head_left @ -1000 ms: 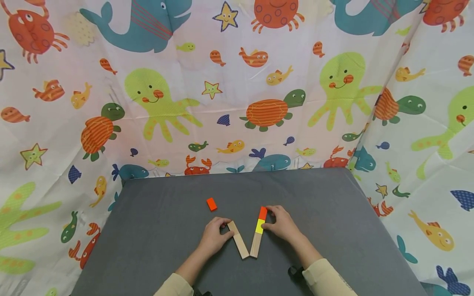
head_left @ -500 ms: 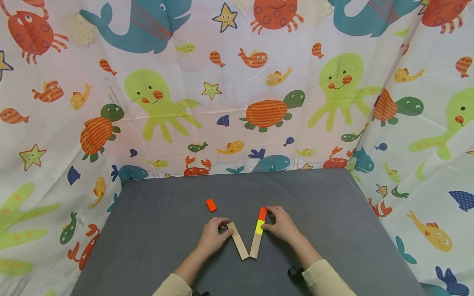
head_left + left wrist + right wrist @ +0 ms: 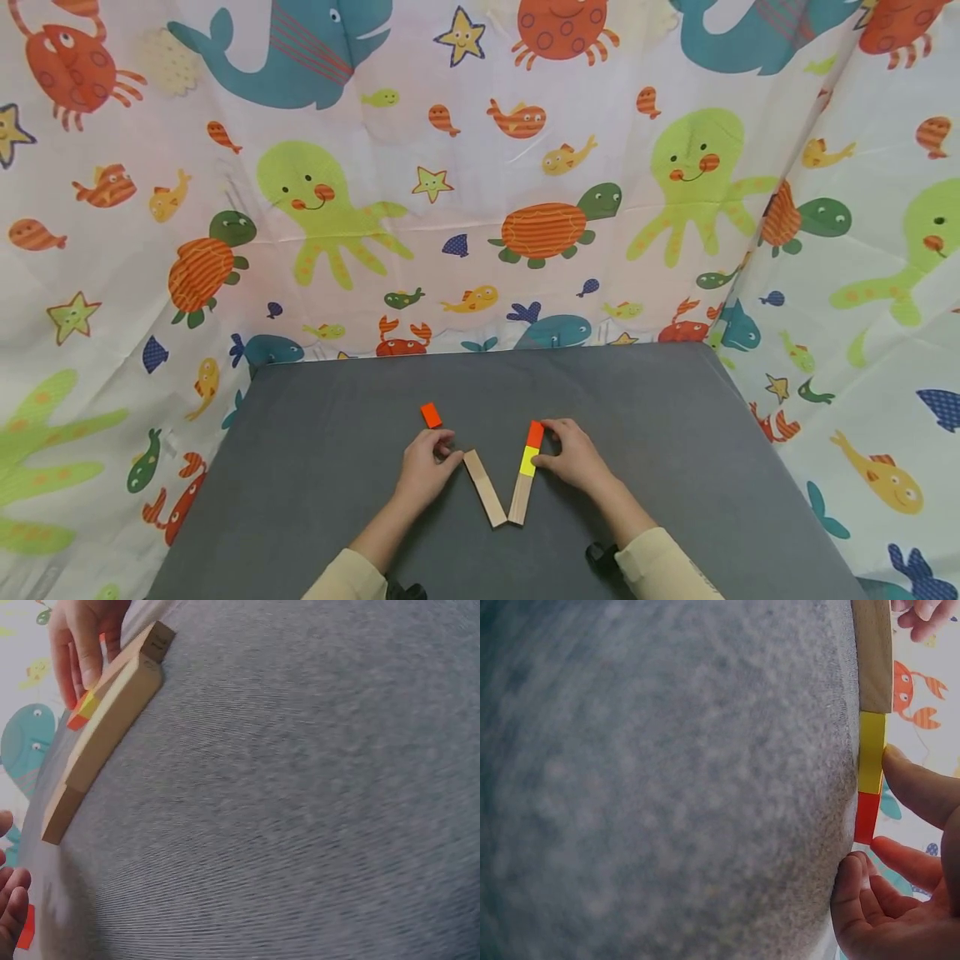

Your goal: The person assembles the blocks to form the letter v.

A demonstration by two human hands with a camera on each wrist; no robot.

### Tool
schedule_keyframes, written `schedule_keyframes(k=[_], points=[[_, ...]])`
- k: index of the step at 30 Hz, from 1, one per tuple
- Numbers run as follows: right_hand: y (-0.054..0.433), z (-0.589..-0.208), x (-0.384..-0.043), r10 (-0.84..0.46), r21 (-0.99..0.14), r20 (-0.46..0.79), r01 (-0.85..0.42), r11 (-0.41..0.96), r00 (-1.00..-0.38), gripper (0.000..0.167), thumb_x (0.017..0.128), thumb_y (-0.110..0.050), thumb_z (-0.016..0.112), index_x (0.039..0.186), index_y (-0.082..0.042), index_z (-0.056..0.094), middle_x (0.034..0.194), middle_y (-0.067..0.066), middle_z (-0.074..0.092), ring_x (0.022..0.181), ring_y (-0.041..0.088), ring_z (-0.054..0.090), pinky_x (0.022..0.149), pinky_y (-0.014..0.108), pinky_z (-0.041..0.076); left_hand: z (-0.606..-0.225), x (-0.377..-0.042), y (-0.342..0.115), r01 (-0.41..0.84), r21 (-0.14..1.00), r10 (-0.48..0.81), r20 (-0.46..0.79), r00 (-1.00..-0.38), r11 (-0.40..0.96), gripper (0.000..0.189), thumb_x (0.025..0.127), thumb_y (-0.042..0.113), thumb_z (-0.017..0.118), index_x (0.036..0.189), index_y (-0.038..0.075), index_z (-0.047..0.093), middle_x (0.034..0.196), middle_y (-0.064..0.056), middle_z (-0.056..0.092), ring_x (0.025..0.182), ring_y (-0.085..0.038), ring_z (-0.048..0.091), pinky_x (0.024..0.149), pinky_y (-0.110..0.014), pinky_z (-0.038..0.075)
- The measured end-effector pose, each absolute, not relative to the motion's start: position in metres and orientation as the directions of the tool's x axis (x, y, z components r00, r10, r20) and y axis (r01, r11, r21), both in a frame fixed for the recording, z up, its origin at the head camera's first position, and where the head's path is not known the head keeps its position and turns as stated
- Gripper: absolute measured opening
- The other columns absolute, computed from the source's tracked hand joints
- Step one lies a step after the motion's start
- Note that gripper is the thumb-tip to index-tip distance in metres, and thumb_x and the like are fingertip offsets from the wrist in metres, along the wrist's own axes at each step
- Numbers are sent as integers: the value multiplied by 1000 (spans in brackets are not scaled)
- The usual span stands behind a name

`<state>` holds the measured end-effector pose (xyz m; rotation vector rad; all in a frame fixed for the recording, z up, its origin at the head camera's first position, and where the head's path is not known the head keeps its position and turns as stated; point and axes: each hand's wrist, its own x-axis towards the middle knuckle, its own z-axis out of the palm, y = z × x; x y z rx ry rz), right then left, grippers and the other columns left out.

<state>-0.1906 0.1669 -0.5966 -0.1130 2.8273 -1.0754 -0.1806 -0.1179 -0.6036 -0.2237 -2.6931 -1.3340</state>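
Observation:
Wooden blocks form a V on the grey cloth. Its left side is a row of plain blocks point(image 3: 486, 492). A plain block point(image 3: 520, 500), a yellow block point(image 3: 528, 462) and a red block point(image 3: 535, 433) line up as its right side. My left hand point(image 3: 422, 472) is off the left row, fingers loosely bent and holding nothing. Above its fingertips lies a separate red block point(image 3: 431, 416), partly visible as a red piece point(image 3: 28, 930) in the left wrist view. My right hand point(image 3: 576, 454) holds the right row's end, thumb against the yellow block point(image 3: 871, 754), index finger at the red block's point(image 3: 866, 817) end.
The grey cloth point(image 3: 337, 417) covers the table around the blocks. Behind it and along both sides hangs a white curtain point(image 3: 480, 167) printed with sea animals. Dark bands point(image 3: 602, 557) sit near the sleeves.
My left hand has let go of the left row's upper end and moved left and slightly up, towards the loose red block. The right hand stays at the yellow and red blocks.

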Motion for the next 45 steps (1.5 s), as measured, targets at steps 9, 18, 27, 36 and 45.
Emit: schedule_keyframes(k=[9, 18, 27, 36, 45], points=[[165, -594, -191, -128, -670, -82, -40, 741, -988, 69, 80, -28, 86, 139, -7, 59, 133, 13, 57, 112, 27, 58, 99, 49, 49, -600, -191, -128, 99, 788, -47, 160, -986, 607, 49, 84, 13, 80, 130, 3, 64, 118, -15, 62, 90, -18, 62, 78, -33, 50], [168, -594, -190, -120, -669, -84, -33, 743, -989, 69, 80, -29, 87, 139, -7, 59, 131, 12, 57, 113, 27, 57, 99, 49, 49, -607, -212, -138, 43, 752, -82, 129, -988, 658, 68, 85, 14, 79, 145, 3, 50, 134, -17, 54, 96, -24, 57, 84, -41, 48], [168, -596, -191, -120, -661, -76, -40, 749, -990, 69, 80, -30, 87, 139, -8, 59, 130, 11, 58, 111, 26, 57, 98, 48, 49, -614, -226, -147, 48, 722, -66, 129, -989, 690, 63, 87, 14, 79, 143, 1, 54, 144, -18, 52, 100, -25, 60, 93, -47, 49], [169, -597, -190, -104, -668, -99, -12, 744, -990, 69, 80, -30, 86, 140, -10, 59, 130, 10, 58, 110, 24, 56, 99, 48, 48, -617, -231, -146, 54, 691, -10, 89, -996, 721, 64, 87, 19, 79, 143, 0, 53, 145, -21, 51, 122, -38, 54, 102, -53, 45], [168, -596, -189, -115, -664, -79, -34, 747, -990, 69, 80, -29, 86, 139, -7, 59, 129, 12, 58, 110, 26, 57, 98, 49, 49, -619, -233, -143, -4, 694, -79, 77, -994, 720, 57, 89, 15, 77, 140, 1, 56, 137, -19, 56, 106, -29, 56, 93, -47, 48]])
